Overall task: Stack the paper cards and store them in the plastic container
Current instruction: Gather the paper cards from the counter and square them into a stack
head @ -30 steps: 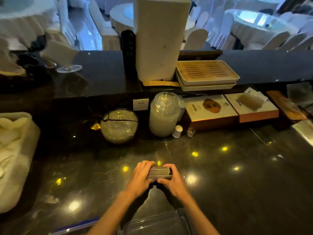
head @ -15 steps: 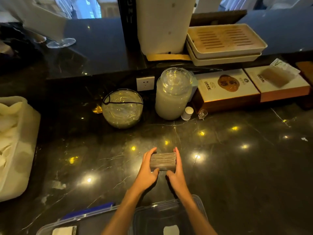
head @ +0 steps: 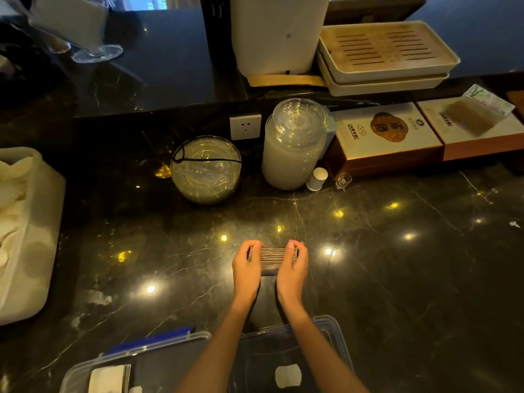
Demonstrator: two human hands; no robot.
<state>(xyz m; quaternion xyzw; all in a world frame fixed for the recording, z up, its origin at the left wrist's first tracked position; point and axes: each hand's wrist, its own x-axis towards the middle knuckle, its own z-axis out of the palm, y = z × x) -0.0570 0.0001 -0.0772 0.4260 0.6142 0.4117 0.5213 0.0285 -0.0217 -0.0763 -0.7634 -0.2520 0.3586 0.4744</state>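
Observation:
A thick stack of paper cards (head: 272, 258) stands on its edge on the dark marble counter, its layered edges facing up. My left hand (head: 247, 269) presses its left end and my right hand (head: 292, 269) presses its right end, so both hold the stack between them. Near the bottom edge, under my forearms, lies a clear plastic container (head: 85, 370) with a blue clip and some white cards (head: 109, 378) inside. Beside it on the right is a clear lid or second tub (head: 337, 338) with a white label.
Behind the stack stand a round glass bowl (head: 206, 169), a tall frosted glass jar (head: 295, 144), a small white bottle (head: 317, 179) and a tiny glass (head: 343, 180). Boxes (head: 385, 137) sit at the right, a white tub (head: 28, 236) at the left. A raised ledge carries stacked trays (head: 388, 55).
The view has tilted further down, so the plastic container shows more. My hands still squeeze the card stack, with fingers now curled over its top ends.

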